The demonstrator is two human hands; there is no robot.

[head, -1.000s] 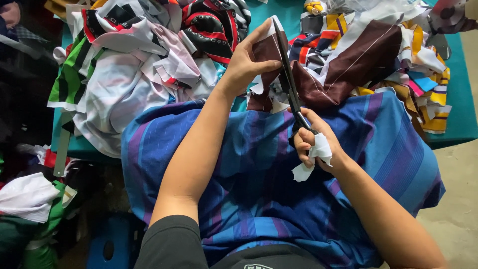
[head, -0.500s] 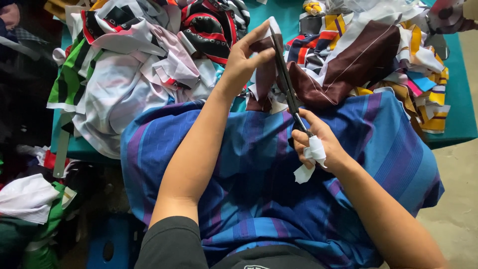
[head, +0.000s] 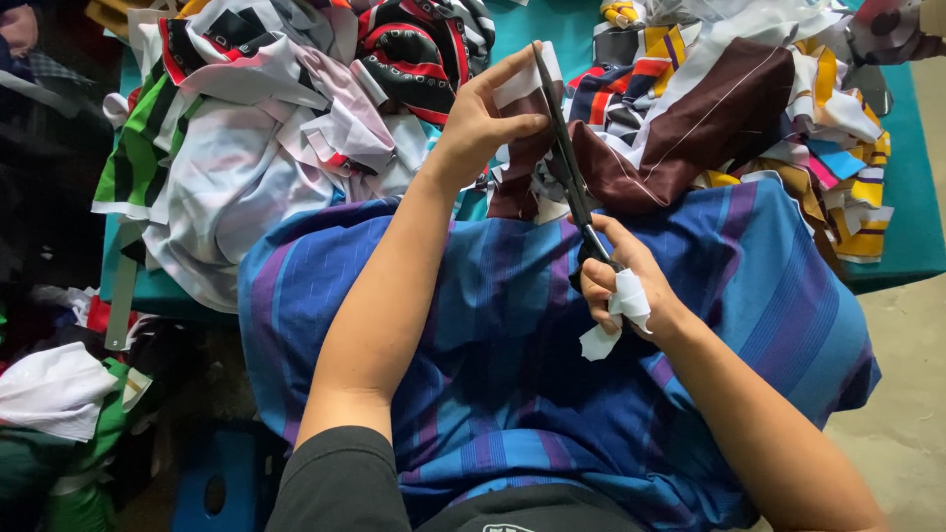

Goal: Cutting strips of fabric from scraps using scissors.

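Note:
My left hand (head: 485,116) pinches a maroon and white strip of fabric (head: 516,148) and holds it up over the table. My right hand (head: 623,284), with a white rag wound round the fingers, grips the handles of long black scissors (head: 564,158). The blades point away from me and run up along the right edge of the held strip, next to my left fingers. A blue and purple striped cloth (head: 512,335) covers my lap under both forearms.
Heaps of cut garment pieces cover the teal table (head: 907,236): white, green and red ones (head: 246,128) at the left, maroon, yellow and white ones (head: 749,108) at the right. More fabric lies on the floor at the lower left (head: 49,394).
The scissors have moved a little further up along the maroon strip, and my left hand has shifted its pinch slightly. Everything else stays put.

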